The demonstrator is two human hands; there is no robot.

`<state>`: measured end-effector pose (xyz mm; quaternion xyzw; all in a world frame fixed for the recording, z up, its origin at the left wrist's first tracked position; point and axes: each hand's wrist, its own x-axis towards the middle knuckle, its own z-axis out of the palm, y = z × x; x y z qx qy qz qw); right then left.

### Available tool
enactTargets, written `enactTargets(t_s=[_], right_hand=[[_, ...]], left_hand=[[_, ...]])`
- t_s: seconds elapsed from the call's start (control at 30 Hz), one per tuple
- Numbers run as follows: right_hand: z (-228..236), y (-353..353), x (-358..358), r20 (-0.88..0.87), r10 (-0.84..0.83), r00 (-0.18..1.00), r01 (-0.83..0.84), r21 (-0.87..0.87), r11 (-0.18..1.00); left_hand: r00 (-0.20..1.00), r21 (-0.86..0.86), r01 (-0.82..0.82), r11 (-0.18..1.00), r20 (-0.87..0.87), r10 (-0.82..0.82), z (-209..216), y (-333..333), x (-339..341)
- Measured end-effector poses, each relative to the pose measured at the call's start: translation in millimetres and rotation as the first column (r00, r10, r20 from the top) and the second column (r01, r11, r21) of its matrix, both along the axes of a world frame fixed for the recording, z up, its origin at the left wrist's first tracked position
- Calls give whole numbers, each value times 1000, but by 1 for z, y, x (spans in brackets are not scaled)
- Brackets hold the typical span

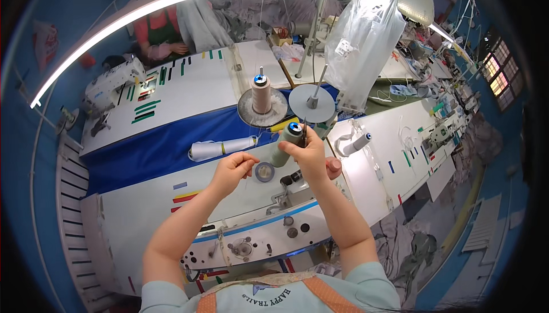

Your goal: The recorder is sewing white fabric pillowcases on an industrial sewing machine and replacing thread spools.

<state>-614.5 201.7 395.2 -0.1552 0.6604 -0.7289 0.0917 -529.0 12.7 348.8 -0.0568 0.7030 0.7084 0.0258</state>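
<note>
My right hand (309, 155) is wrapped around a grey-green cone of thread (283, 148) with a blue top, held upright above the sewing machine (297, 193). A slim dark tool, perhaps thread snips (304, 133), shows between its fingers and the cone. To the left, my left hand (233, 171) is closed in a pinch; whatever its fingertips hold is too fine to make out. Between the hands, lower down, lies a small round grey disc (265, 171). Beyond them, a beige thread cone (261, 96) stands on a round spool plate, beside a bare plate (311, 110) with an upright pin.
A white thread cone (220, 149) lies on blue cloth (143, 155) across the tables. Another sewing machine (117, 81) stands at the far left, near a seated person (160, 30). A clear plastic bag (363, 41) hangs at the back right, below a long light tube (171, 1).
</note>
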Motion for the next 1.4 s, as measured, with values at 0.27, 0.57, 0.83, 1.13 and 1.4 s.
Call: enactTargets(t_s=[0.27,0.57,0.83,1.13,1.4], right_hand=[[-24,-21,22,111,81,991,-91,94,991],[-43,-31,38,184,195,963,-224,152,963],[-90,-28,30,69,259,963,-257,510,821],[-102,-29,37,-18,445,895,-291,734,614],[-121,-42,23,-44,598,800,-365,756,543]], left_hand=[[998,76,-62,995,5,62,9,-12,14],[992,43,-126,991,-17,127,14,-16,4],[999,64,-39,997,25,37,-3,-29,-10],[987,224,158,962,-14,-159,-2,-25,-4],[982,148,188,971,6,-190,-15,-38,1]])
